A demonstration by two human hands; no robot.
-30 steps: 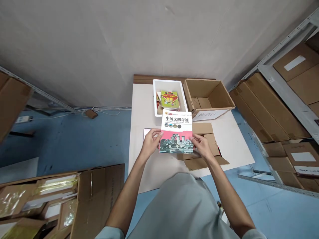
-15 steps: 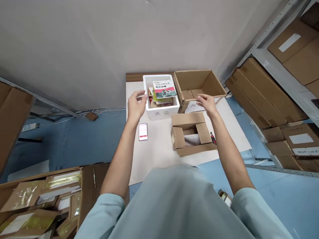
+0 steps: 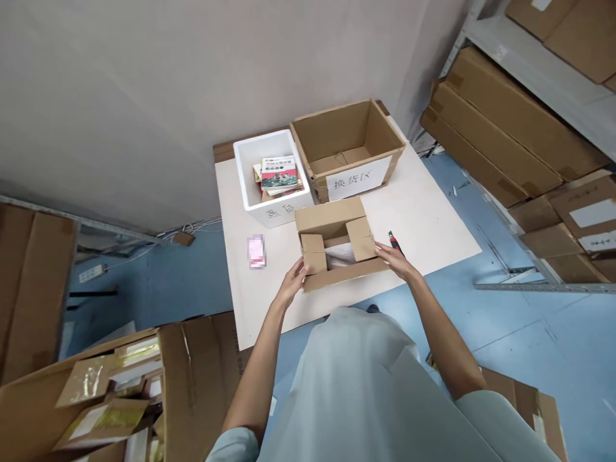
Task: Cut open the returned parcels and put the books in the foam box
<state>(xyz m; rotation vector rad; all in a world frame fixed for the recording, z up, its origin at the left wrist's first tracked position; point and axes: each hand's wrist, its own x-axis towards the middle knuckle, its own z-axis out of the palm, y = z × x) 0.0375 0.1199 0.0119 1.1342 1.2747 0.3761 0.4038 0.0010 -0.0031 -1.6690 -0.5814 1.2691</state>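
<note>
An open cardboard box (image 3: 332,277) stands near the front edge of the white table, flaps spread, with something whitish inside. My left hand (image 3: 291,282) holds its left side, and my right hand (image 3: 395,260) grips its right side. Behind it on the left is a white foam box (image 3: 276,210) with several books (image 3: 279,173) in it. A larger cardboard box (image 3: 346,128) with a handwritten label stands beside the foam box. Just above my right hand lies a red and black cutter (image 3: 394,242). A phone (image 3: 256,251), its surface pixelated, lies left of the small box.
The white table (image 3: 437,224) stands against a wall. At the lower left a big carton (image 3: 197,378) holds several parcels. Shelves with long cartons (image 3: 500,128) rise on the right, and another carton (image 3: 522,398) is on the floor at the lower right.
Both hands have come down from beside the foam box and the large box onto the small box's sides. The camera view has shifted, and the small box appears slightly turned.
</note>
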